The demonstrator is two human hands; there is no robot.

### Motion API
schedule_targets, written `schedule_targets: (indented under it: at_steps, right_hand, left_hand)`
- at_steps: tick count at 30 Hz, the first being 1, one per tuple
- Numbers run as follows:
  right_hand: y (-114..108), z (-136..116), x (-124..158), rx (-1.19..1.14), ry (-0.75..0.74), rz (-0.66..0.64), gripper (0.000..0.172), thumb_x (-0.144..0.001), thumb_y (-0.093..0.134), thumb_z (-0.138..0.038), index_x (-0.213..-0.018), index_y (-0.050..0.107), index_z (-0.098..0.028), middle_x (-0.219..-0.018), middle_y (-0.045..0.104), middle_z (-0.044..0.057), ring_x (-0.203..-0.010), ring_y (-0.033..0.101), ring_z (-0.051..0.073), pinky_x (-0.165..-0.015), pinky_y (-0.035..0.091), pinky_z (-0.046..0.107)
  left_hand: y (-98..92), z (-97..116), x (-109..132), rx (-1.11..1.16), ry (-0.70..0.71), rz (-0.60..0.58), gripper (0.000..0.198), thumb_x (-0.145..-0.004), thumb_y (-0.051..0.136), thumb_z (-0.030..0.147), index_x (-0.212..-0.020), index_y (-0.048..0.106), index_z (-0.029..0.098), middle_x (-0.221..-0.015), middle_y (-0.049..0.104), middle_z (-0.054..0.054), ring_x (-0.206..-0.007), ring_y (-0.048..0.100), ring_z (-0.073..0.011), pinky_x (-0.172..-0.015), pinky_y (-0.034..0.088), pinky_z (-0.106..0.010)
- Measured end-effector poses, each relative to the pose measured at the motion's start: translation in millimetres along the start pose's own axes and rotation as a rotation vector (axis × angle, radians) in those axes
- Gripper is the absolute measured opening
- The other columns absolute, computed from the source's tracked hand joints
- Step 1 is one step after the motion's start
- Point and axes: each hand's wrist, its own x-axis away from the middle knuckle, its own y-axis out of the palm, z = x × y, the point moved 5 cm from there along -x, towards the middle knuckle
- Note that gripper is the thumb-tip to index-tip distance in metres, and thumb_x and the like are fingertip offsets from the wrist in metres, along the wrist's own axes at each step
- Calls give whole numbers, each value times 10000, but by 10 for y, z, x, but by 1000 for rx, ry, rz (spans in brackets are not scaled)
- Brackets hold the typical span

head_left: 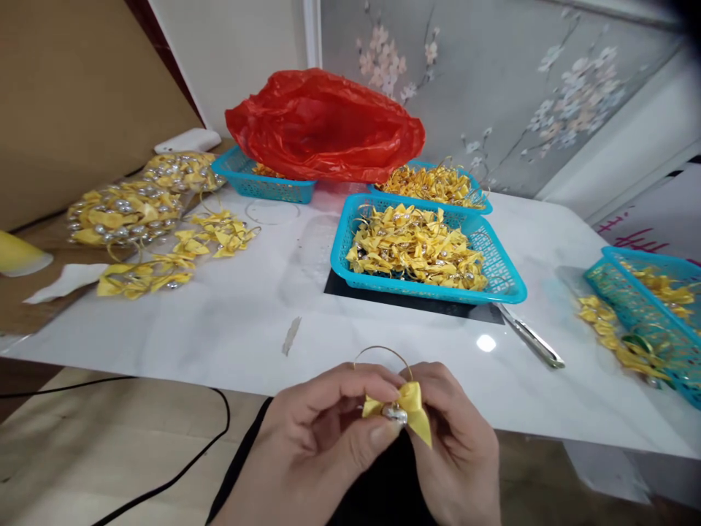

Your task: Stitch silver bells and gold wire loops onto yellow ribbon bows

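Note:
A yellow ribbon bow with a silvery bead or small bell at its middle is held just in front of the table edge. My left hand pinches it at the bead between thumb and fingertips. On the other side, my right hand has its fingers closed against the bow's right part; its fingertips are partly hidden behind the ribbon. A thin gold-coloured loop arches up above the bow. Beyond the hands stands a blue basket heaped with similar yellow bows.
Bagged bows and loose bows lie at left. A red plastic bag sits over a blue basket at the back. A penknife-like silver tool lies right of centre. Another blue basket stands far right.

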Motion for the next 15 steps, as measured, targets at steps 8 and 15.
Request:
schedule_targets:
  at_steps: [8,15]
  right_hand:
    - [1,65,71,-45,46,55,269,-904,519,-4,-1011,571,-244,-867,596,3,-761,607,120,-671,534,196]
    - [-125,-204,-66,371,-263,-25,340,-896,500,25,-1109,605,-219,-998,630,69,-940,594,193,-772,534,308]
  left_hand:
    - [-7,15,-33,-65,-26,75,130,-726,789,141,-749,791,269,-790,760,20,-770,686,-153,-719,541,-186]
    - [-61,118,-57,-426,163,182,118,-766,756,184,-735,795,292,-814,775,15,-737,706,-179,-676,557,-208]
